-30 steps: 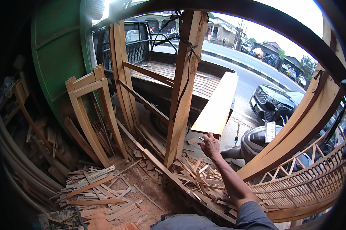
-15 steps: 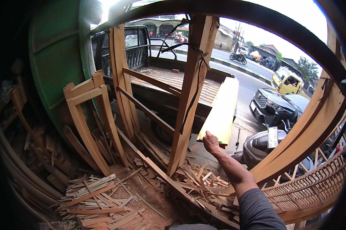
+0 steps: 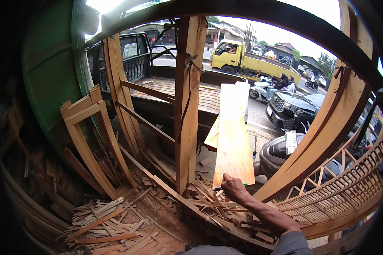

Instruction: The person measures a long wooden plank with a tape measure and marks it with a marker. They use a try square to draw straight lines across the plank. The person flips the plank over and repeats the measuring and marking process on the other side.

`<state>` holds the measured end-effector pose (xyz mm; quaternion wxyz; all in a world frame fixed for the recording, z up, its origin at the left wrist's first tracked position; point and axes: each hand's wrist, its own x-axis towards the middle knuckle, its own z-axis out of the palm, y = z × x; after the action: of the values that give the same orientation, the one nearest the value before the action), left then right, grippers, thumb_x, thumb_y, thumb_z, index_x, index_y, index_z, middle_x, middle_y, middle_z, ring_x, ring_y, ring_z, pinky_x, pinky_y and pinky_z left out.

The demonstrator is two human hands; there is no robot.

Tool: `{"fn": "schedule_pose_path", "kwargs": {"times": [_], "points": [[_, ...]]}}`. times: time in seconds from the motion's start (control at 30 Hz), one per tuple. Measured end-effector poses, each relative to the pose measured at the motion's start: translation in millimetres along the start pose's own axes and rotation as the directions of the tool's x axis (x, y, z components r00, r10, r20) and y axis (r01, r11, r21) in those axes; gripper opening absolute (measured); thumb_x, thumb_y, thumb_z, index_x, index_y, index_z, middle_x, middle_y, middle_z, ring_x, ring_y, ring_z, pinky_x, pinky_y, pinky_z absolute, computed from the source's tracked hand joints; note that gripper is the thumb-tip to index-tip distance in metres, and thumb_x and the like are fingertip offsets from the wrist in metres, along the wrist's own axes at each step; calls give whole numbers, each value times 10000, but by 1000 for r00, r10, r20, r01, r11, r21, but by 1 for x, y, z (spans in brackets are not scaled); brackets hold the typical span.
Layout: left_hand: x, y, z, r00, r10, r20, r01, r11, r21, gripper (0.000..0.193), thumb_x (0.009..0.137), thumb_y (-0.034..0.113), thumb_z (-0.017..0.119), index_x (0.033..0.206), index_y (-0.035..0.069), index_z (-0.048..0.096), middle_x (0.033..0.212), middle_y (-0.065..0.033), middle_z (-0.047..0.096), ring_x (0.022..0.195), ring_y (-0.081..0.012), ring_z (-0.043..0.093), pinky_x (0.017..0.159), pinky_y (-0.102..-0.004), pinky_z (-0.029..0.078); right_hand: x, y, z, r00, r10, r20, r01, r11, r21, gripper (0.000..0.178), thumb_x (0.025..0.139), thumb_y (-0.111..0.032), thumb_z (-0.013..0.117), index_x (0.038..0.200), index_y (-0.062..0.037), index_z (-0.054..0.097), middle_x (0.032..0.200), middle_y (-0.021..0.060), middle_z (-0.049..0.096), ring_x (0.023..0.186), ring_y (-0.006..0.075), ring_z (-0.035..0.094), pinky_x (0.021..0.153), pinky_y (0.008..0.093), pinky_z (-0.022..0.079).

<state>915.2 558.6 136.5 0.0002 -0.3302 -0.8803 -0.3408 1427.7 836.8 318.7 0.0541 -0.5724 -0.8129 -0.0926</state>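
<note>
Bare right hand (image 3: 233,188), forearm bare, grey sleeve (image 3: 294,244) above wrist

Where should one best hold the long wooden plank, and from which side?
Hold the plank at its near end, from below, where the right hand already grips it. It slopes away onto the truck bed, so only this end seems reachable.

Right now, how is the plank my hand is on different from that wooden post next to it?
The plank is wide, flat and smooth, leaning away with the right hand at its near end. The post is thick, stands upright and has a dark cord hanging down it. Both are pale bare wood.
</note>
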Motion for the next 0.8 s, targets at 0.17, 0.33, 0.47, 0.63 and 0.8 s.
{"fn": "schedule_pose_path", "kwargs": {"times": [0.17,0.33,0.47,0.63,0.8], "points": [[8,120,78,801,228,554,59,891,-451,639,1072,533,573,1283,-70,580,1159,-183,677,969,-259,705,901,-386,560,-85,-79,-36,986,-166,29,157,968,194,121,843,-40,638,885,74,642,975,212,585,787,379,723,668,472,612],[-66,287,114,86,742,665,830,316,-460,866,1021,674,520,1467,-67,478,1368,-183,643,1221,-276,664,1035,-411,545,-130,-120,-73,962,-210,175,108,881,460,435,882,-358,787,1090,18,719,1051,176,617,874,349,742,717,479,608],[-90,332,76,-146,699,700,871,426,-244,575,1059,299,598,1472,-78,465,1391,-212,630,1229,-313,673,1050,-437,564,-138,-72,-94,953,280,-111,-209,880,427,573,858,-568,800,997,-19,712,1004,150,620,818,341,720,690,441,594],[-112,351,79,-195,676,710,869,455,-194,532,1015,159,653,1447,-98,479,1364,-209,652,1201,-309,694,1062,-448,566,-127,-14,-81,792,610,-34,-567,755,329,612,834,-565,832,1084,-16,730,1011,142,622,945,336,707,822,468,575],[-118,349,88,-191,644,740,880,447,-162,465,1007,90,657,1414,-82,511,1340,-213,665,1177,-325,703,1033,-471,591,-129,-3,-54,709,705,10,-659,658,364,632,869,-572,793,1083,19,716,1066,233,696,993,416,725,852,514,572]]}}
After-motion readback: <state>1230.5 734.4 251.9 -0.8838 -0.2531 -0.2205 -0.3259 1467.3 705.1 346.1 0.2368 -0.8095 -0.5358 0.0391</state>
